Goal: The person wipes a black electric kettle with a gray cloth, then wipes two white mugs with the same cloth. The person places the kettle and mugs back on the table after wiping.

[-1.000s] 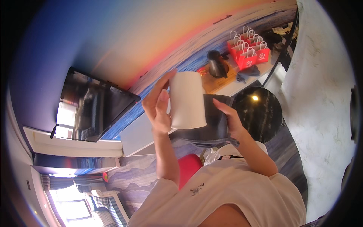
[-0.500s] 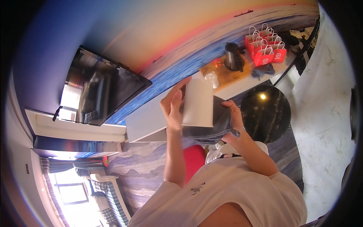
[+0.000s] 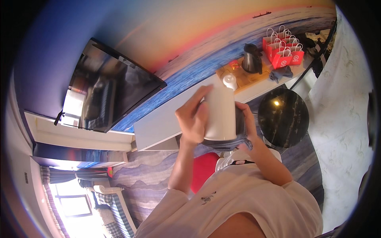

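My left hand [image 3: 193,119] grips a smooth white cylindrical container [image 3: 221,115] from its left side, its thumb and fingers against the wall. Behind and beneath the container is a dark grey cloth [image 3: 239,126], bunched against its right side. Its thick hem hangs below the container's lower edge. My right hand [image 3: 248,123] holds the cloth from the right, fingers curled round it. Part of the cloth and some right-hand fingers are hidden by the container.
A white counter [image 3: 158,126] runs along the mural wall, under a television [image 3: 115,87]. On it are a wooden tray [image 3: 248,80] with a dark kettle [image 3: 251,59] and white cup [image 3: 229,80], and red paper bags [image 3: 282,59]. A round black table [image 3: 283,123] and red seat [image 3: 204,170] stand nearby.
Both hands' load has shifted: the white container has moved right and slightly down, covering more of the cloth. My left hand has gone right with it. The view has turned slightly.
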`<state>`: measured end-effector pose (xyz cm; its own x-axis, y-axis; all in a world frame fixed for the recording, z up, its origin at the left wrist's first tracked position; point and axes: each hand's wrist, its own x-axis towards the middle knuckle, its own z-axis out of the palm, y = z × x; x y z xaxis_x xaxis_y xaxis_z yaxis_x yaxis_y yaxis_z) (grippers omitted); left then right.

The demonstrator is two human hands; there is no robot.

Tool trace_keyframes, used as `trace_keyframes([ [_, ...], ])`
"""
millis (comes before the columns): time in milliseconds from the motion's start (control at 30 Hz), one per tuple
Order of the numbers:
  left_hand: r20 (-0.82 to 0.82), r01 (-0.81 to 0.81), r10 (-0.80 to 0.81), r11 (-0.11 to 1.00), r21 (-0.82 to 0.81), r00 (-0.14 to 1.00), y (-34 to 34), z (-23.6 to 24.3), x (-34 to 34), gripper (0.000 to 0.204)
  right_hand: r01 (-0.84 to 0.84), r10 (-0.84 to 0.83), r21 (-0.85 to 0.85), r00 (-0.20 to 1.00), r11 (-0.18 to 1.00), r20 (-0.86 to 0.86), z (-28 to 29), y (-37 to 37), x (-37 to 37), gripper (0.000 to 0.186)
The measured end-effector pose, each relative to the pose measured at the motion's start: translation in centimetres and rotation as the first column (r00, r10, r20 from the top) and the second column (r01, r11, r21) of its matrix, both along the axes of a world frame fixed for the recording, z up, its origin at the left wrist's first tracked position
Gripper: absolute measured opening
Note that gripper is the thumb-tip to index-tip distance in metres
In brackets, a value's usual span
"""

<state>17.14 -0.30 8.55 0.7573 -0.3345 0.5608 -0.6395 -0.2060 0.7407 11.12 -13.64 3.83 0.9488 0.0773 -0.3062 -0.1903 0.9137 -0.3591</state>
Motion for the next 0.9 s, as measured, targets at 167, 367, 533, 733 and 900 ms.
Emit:
trace_keyframes([
  [167,-0.061,0.234,-0.233,0.972,0.008,0.971,2.2,0.6,0.1,0.035,0.045,-0.038,0.122,0.997,0.992,-0.064,-1.8,-0.3,0.6,0.041],
  [367,0.014,0.071,-0.071,0.997,0.003,0.997,6.0,-0.6,1.2,0.032,0.238,-0.239,0.144,0.971,0.960,-0.010,0.0,2.3,0.0,0.044],
  [533,0.032,-0.159,0.160,0.987,-0.027,0.987,5.6,-1.3,1.6,0.032,0.449,-0.396,-0.430,0.894,0.784,0.212,-9.3,10.9,-1.2,0.047],
  [733,0.083,-0.149,0.158,0.983,-0.104,0.984,7.4,-3.0,1.6,0.039,0.386,-0.099,-0.687,0.903,0.616,0.418,-0.4,9.2,-2.8,0.059],
  [900,-0.030,0.060,-0.064,0.989,-0.138,0.997,6.5,-3.5,-0.9,0.047,0.152,-0.109,-0.183,0.968,0.971,0.225,-0.5,6.2,0.0,0.053],
])
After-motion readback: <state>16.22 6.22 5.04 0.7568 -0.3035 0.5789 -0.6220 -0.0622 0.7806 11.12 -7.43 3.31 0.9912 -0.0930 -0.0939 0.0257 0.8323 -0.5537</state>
